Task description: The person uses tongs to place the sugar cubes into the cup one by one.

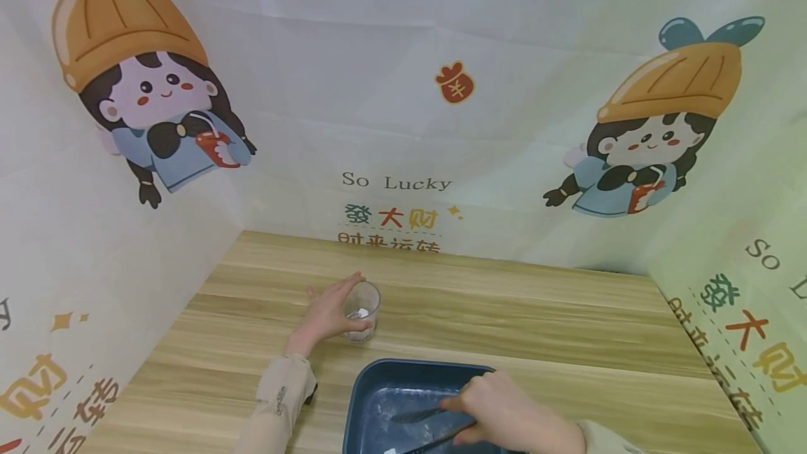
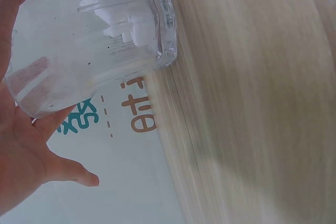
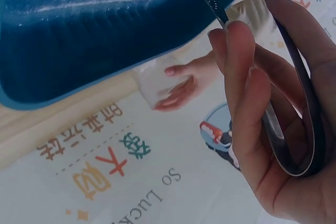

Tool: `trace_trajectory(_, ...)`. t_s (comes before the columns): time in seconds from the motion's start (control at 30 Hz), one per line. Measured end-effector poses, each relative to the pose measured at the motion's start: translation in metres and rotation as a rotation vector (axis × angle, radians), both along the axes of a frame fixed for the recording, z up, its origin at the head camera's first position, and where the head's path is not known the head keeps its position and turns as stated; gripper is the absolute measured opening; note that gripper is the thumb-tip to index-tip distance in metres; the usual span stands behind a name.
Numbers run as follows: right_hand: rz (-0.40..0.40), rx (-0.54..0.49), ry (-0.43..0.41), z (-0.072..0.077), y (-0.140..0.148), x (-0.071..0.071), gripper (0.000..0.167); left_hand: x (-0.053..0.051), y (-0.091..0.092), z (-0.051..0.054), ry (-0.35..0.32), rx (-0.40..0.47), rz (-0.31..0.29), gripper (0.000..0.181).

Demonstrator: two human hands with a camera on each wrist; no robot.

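In the head view my left hand (image 1: 323, 317) holds a clear glass (image 1: 368, 294) standing on the wooden table, thumb on one side and fingers on the other. White lumps (image 2: 137, 29) lie in the bottom of the glass in the left wrist view. My right hand (image 1: 504, 408) grips dark metal tongs (image 1: 416, 415) over a blue tray (image 1: 403, 363). The right wrist view shows the tongs' bent end in my palm and a perforated tip, with the two arms apart. A small white piece (image 1: 391, 450) lies in the tray at the frame's lower edge.
Wood-grain table (image 1: 536, 314) extends behind and right of the tray. Pale printed cloth (image 1: 391, 90) stands along the table's back and both sides. The tray's near part is cut off by the frame in the head view.
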State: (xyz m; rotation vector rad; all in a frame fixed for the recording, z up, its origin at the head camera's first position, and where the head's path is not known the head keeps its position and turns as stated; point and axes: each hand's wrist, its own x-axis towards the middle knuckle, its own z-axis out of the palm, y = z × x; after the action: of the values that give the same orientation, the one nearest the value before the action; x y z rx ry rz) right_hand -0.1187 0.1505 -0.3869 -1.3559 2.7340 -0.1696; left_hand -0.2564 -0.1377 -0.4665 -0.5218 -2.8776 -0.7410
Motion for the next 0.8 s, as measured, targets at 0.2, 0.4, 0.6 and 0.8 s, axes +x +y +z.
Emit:
trace_trajectory(0.2,0.014,0.010,-0.046,-0.002,-0.007,0.001,0.039,-0.001,0.000,-0.001,0.000,-0.013,0.008,0.086)
trace_trajectory(0.4,0.038,0.046,-0.029,-0.009,-0.012,-0.003,0.038,-0.001,0.000,-0.002,0.007,-0.007,0.009,0.086)
trace_trajectory(0.6,0.059,0.046,-0.047,-0.015,-0.016,-0.005,0.036,-0.002,-0.001,-0.003,0.015,-0.009,0.007,0.085)
trace_trajectory(0.8,0.093,0.041,-0.016,-0.020,-0.018,-0.005,0.032,-0.001,0.000,-0.003,0.018,-0.005,0.003,0.085)
